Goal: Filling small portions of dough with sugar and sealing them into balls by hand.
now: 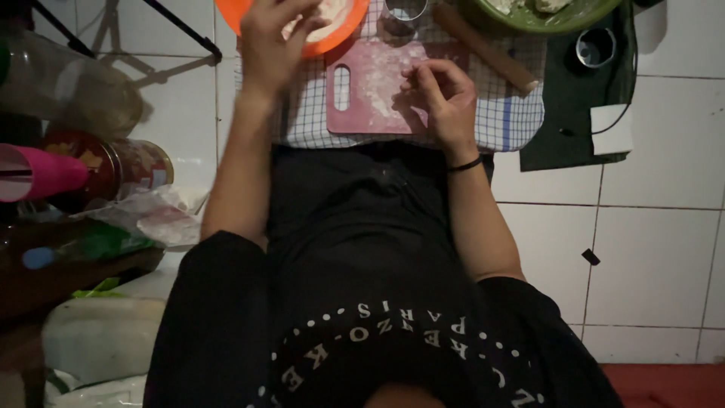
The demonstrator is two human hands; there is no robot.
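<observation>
Looking down from the head camera, I see my left hand (270, 45) at about eleven o'clock, reaching over the rim of an orange bowl (343, 34) that holds something pale, likely flour. Its fingers are motion-blurred, so I cannot tell whether they pinch anything or hang loose.

My right hand (445, 102) sits just right of centre at twelve o'clock, resting on a pink cutting board (370, 91) dusted white. Its fingers curl inward, tips drawn together as if pinching a small bit of dough, though the view is too dim to confirm what they hold. A black band (464, 164) circles that wrist.

That board lies on a checked cloth (513, 113) spread on the white tiled floor (649, 249). A wooden rolling pin (483, 45) lies slantwise at one o'clock, just beyond the board, and a green bowl (559, 19) sits past it at the top edge. A round metal cutter (404, 9) stands between the two bowls. At nine o'clock a red tin (128, 166) and a pink cup (38, 174) crowd together.
</observation>
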